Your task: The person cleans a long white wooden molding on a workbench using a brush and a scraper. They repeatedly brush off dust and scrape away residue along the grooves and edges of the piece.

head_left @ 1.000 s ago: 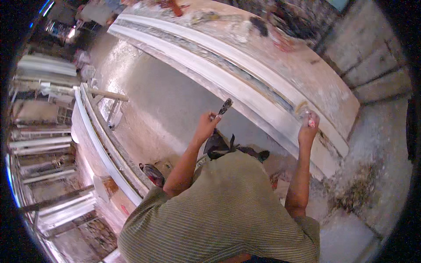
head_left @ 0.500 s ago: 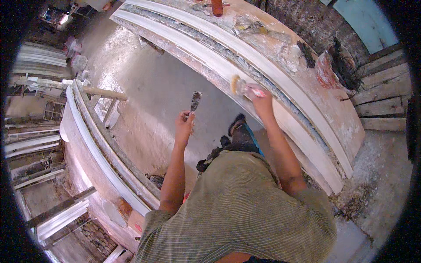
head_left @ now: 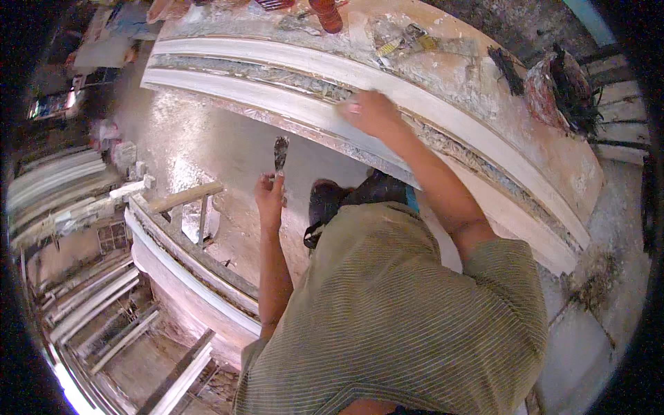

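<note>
My left hand (head_left: 270, 197) grips a putty knife (head_left: 281, 153), its stained blade pointing up over the floor gap. Stretched out over the bench, my right hand (head_left: 377, 114) is closed around a brush (head_left: 346, 108) with a red part on its handle. The brush is blurred, its bristles mostly hidden, and it lies at the near one of two long curved white mouldings (head_left: 242, 86). The far moulding (head_left: 477, 124) runs alongside, with a rough, debris-filled groove (head_left: 443, 142) between them.
A reddish-brown bottle-like thing (head_left: 326, 15) and crumpled plastic scraps (head_left: 408, 41) lie on the bench's far side. Dark fibres (head_left: 564, 90) hang at its right end. At left stands another curved moulding form (head_left: 187, 277), with a wooden beam (head_left: 185, 196) beyond it.
My right hand has swept left along the near moulding with the brush. The view has turned, shifting the bench. My left hand still holds the putty knife.
</note>
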A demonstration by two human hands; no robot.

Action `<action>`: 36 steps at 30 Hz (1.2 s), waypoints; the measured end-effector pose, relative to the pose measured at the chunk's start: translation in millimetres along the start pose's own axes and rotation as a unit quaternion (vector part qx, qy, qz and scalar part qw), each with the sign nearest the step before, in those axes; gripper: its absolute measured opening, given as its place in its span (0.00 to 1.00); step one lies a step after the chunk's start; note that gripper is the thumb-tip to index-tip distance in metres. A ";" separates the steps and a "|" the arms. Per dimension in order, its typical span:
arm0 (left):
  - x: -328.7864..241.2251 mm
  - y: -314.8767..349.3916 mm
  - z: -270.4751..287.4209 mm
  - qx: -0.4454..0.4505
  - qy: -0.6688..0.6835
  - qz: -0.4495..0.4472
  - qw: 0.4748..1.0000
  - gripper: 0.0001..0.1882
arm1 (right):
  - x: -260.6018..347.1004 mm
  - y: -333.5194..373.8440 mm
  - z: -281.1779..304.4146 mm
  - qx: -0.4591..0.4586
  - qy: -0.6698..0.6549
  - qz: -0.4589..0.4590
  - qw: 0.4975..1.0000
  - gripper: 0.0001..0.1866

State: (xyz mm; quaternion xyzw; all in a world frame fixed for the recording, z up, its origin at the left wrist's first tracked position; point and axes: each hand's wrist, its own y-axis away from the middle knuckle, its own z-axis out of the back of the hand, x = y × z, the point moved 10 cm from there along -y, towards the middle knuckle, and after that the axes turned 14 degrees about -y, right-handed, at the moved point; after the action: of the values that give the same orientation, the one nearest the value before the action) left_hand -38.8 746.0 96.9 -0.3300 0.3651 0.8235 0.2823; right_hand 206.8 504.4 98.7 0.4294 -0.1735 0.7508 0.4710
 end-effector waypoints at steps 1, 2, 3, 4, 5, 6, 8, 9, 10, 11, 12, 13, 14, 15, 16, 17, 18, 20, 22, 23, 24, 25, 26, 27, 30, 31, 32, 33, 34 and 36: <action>-3.2 -12.9 -0.7 0.022 -0.014 -0.013 1.000 0.09 | -15.7 22.4 20.8 0.018 0.022 -0.048 0.998 0.17; -12.1 -28.6 -2.7 0.046 -0.027 -0.031 0.998 0.09 | -14.3 49.4 53.5 0.012 -0.065 -0.056 0.996 0.16; -29.5 -48.9 -8.8 0.077 -0.045 -0.059 0.994 0.09 | -59.1 67.9 75.0 -0.044 -0.027 -0.096 0.994 0.16; -44.6 -69.2 -16.1 0.103 -0.072 -0.095 0.988 0.09 | -90.0 88.4 95.7 -0.057 -0.062 -0.113 0.990 0.15; -58.2 -89.1 -25.9 0.131 -0.100 -0.131 0.977 0.09 | -110.6 115.6 120.0 -0.116 -0.058 -0.188 0.974 0.13; -72.7 -107.4 -37.2 0.161 -0.128 -0.171 0.963 0.10 | -122.9 139.8 135.9 -0.161 -0.009 -0.232 0.959 0.15; -107.3 -136.0 -58.6 0.215 -0.172 -0.230 0.933 0.10 | -103.4 183.0 170.7 -0.259 0.077 -0.308 0.912 0.17; -124.8 -149.1 -72.6 0.249 -0.192 -0.264 0.912 0.10 | -92.3 195.9 172.8 -0.295 0.056 -0.311 0.902 0.17; -126.5 -169.6 -81.7 0.268 -0.218 -0.306 0.887 0.11 | -82.6 210.9 172.4 -0.329 0.036 -0.312 0.891 0.17; -139.4 -179.7 -88.9 0.287 -0.247 -0.356 0.854 0.12 | -74.4 229.6 168.2 -0.364 0.018 -0.316 0.876 0.16; -153.3 -184.6 -96.5 0.302 -0.270 -0.406 0.819 0.12 | -74.4 254.4 155.7 -0.435 0.010 -0.325 0.840 0.11; -162.3 -189.0 -101.2 0.309 -0.288 -0.452 0.786 0.13 | -46.9 253.1 146.3 -0.473 -0.031 -0.299 0.828 0.11; -164.1 -196.6 -103.0 0.320 -0.300 -0.479 0.761 0.13 | -18.1 242.1 129.4 -0.508 -0.070 -0.269 0.816 0.12; -164.2 -203.9 -107.9 0.344 -0.308 -0.473 0.750 0.13 | 9.8 226.8 117.1 -0.541 -0.108 -0.234 0.801 0.12; -165.2 -209.3 -110.5 0.365 -0.319 -0.467 0.740 0.13 | 7.9 211.1 99.4 -0.557 -0.193 -0.228 0.775 0.12; -167.0 -212.2 -111.5 0.386 -0.334 -0.461 0.726 0.13 | -8.1 191.6 76.7 -0.572 -0.279 -0.219 0.740 0.13; -174.9 -207.8 -110.4 0.398 -0.317 -0.454 0.732 0.13 | -8.2 155.9 72.9 -0.566 -0.137 -0.108 0.806 0.13; -172.7 -210.6 -106.7 0.404 -0.298 -0.462 0.731 0.13 | 0.1 65.1 66.8 -0.559 -0.284 -0.039 0.778 0.14; -177.6 -198.2 -106.4 0.421 -0.290 -0.469 0.720 0.13 | -46.2 0.3 66.8 -0.516 -0.211 -0.150 0.817 0.11; -183.2 -189.4 -105.1 0.420 -0.289 -0.488 0.709 0.12 | -84.4 -18.4 71.8 -0.478 -0.137 -0.213 0.841 0.11; -183.1 -187.7 -99.0 0.412 -0.287 -0.499 0.706 0.12 | -87.7 -9.3 101.5 -0.520 -0.024 -0.247 0.817 0.10; -181.8 -188.1 -91.7 0.404 -0.283 -0.506 0.708 0.12 | -77.1 5.4 127.0 -0.550 0.091 -0.277 0.783 0.10; -179.5 -193.2 -85.8 0.403 -0.263 -0.481 0.732 0.12 | -62.3 18.4 143.4 -0.560 0.151 -0.248 0.776 0.09; -174.9 -200.2 -78.7 0.402 -0.244 -0.454 0.757 0.12 | -46.1 27.7 156.9 -0.566 0.208 -0.218 0.767 0.09; -146.9 -232.3 -62.4 0.390 -0.240 -0.380 0.804 0.12 | -31.2 -6.8 126.8 -0.517 0.069 -0.230 0.821 0.09; -139.5 -242.7 -60.7 0.391 -0.235 -0.371 0.809 0.12 | -27.7 -25.6 102.8 -0.507 0.032 -0.216 0.834 0.09; -136.2 -250.5 -60.2 0.396 -0.231 -0.365 0.810 0.11 | -21.7 -60.8 55.9 -0.460 -0.053 -0.131 0.877 0.10; -134.4 -256.1 -57.8 0.396 -0.225 -0.357 0.815 0.11 | -6.2 -88.3 10.6 -0.400 -0.139 -0.039 0.905 0.11; -132.5 -264.1 -47.6 0.395 -0.202 -0.317 0.838 0.11 | 14.2 -82.8 -13.5 -0.407 -0.171 -0.045 0.896 0.12; -129.3 -277.4 -33.3 0.392 -0.185 -0.293 0.852 0.10 | 20.6 -62.8 -29.8 -0.420 -0.213 -0.069 0.880 0.12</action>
State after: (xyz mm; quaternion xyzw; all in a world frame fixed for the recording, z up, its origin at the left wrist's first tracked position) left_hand 248.8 850.1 61.6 -0.1252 0.4854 0.5367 0.6787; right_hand 242.4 566.9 89.3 0.3519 -0.5384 0.4637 0.6094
